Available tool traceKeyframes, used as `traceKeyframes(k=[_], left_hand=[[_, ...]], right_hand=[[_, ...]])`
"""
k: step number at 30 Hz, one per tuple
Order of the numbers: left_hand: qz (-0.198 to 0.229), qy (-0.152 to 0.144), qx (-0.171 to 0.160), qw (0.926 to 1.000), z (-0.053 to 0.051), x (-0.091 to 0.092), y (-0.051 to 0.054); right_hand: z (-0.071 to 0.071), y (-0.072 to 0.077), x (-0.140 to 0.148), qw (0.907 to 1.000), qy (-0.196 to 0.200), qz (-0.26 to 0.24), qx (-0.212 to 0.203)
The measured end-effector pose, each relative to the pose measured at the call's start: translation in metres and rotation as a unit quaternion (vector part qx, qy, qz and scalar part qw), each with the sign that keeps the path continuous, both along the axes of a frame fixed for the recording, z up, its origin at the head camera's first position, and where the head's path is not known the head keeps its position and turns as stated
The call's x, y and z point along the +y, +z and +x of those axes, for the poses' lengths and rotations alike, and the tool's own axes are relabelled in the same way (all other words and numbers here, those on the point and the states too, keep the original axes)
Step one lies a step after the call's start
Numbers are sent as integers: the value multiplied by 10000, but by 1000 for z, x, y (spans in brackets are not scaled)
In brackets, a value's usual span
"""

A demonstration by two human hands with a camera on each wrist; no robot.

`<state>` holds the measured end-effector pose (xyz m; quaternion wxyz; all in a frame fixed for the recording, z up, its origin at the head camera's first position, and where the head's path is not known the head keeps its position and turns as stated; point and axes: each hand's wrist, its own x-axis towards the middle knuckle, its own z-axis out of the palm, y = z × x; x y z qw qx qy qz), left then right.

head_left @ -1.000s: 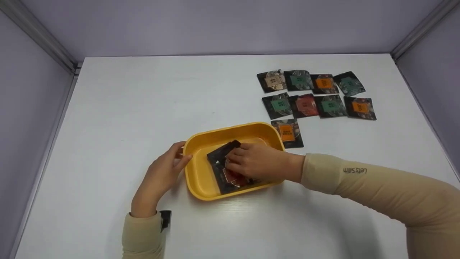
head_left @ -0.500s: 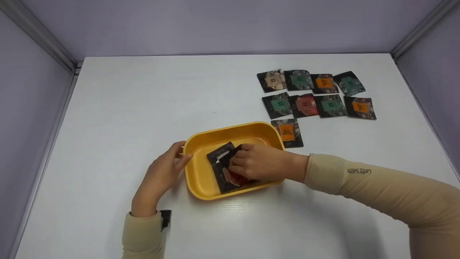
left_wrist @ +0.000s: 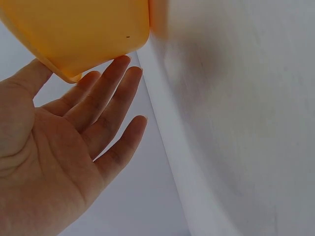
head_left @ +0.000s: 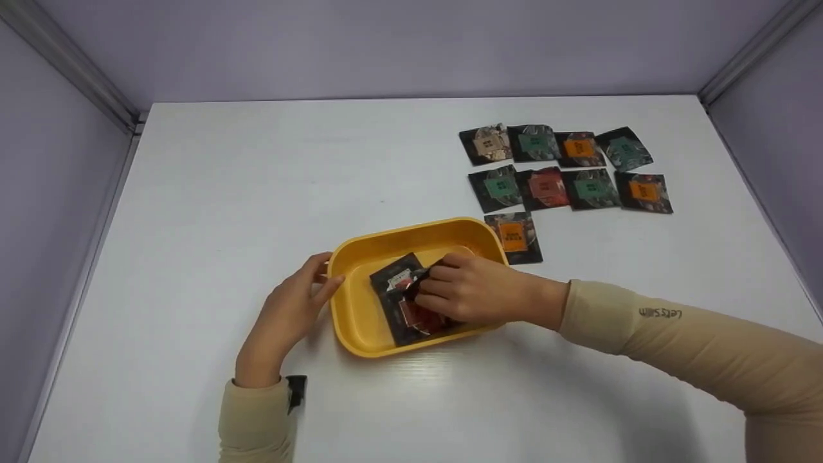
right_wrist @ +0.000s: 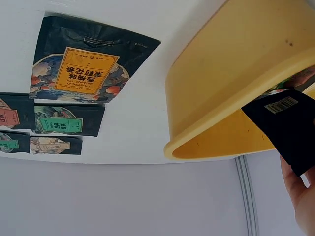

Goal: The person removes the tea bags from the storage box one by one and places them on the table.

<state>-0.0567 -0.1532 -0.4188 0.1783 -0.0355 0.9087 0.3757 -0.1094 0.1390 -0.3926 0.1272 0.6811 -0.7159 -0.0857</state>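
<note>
A yellow plastic basin (head_left: pixel 352 308) stands on the white table with several dark tea sachets (head_left: pixel 393 308) in it. My left hand (head_left: pixel 289 312) holds its left end, thumb over the rim and fingers against the outside wall. In the left wrist view the fingers (left_wrist: pixel 101 105) are only slightly bent, and some tips touch the basin. Over the basin's right half, my right hand (head_left: pixel 472 289) pinches a black tea sachet (right_wrist: pixel 283 130). That sachet's barcoded side shows in the right wrist view. The hand hides part of the sachets beneath it.
Tea sachets with green, red, orange and beige labels lie in two rows (head_left: pixel 543 190) at the back right. One orange-labelled sachet (head_left: pixel 512 236) lies right beside the basin. A small black object (head_left: pixel 296 392) shows by the left cuff. Grey-lilac panels (head_left: pixel 411 51) surround the table.
My right hand has drawn slightly to the right with a sachet lifting in its fingers, uncovering more of the sachets beneath. The left hand and basin have stayed put.
</note>
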Motion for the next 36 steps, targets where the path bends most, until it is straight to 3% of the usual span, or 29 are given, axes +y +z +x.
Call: traceKeyframes(k=[14,22,28,36], left_hand=[[-112,-23,14,9999,-1,0,0],[-111,26,-55,9999,-2,1,-1],[-112,56,-100,9999,-1,1,0],[-113,34,-65,9999,-1,1,1]], right_hand=[[14,13,23,9961,-148,-809,318],[16,13,48,9922,-441,-1159,90],[15,12,64,9843,-548,-1679,-8],[14,10,82,9704,-994,-2201,19]])
